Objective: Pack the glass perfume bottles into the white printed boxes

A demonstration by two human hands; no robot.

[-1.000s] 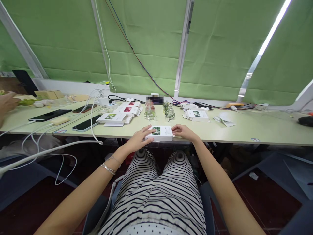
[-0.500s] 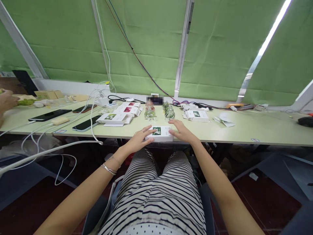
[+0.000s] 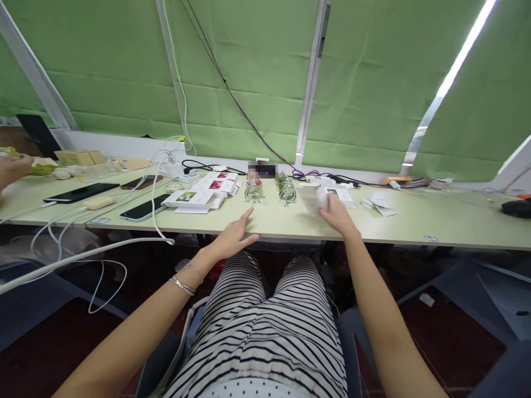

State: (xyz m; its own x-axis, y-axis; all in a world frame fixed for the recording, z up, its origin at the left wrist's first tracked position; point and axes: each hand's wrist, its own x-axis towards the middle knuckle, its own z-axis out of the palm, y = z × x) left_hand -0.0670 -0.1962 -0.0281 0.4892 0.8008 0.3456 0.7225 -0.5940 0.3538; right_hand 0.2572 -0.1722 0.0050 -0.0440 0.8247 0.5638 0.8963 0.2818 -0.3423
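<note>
My right hand [image 3: 338, 214] grips a small white box [image 3: 314, 198], smeared by motion, to the right of the middle of the table. Behind it lies another white box with a green picture [image 3: 341, 194], partly covered by the hand. At the table's front edge my left hand [image 3: 234, 235] rests with its fingers apart and nothing in them. Two rows of small glass bottles stand beyond my hands: the left row [image 3: 254, 193] has pinkish and green ones, the right row [image 3: 287, 192] green ones.
Several white boxes with pink or green pictures [image 3: 199, 193] lie left of the bottles. Phones [image 3: 145, 209] and white cables [image 3: 155, 199] cover the left side. Folded leaflets [image 3: 378, 204] lie at the right. Another person's hand [image 3: 14, 168] shows at the far left.
The white box between my hands has left the table's front edge, moving right in my right hand. My left hand has let go of it and stays near the same spot.
</note>
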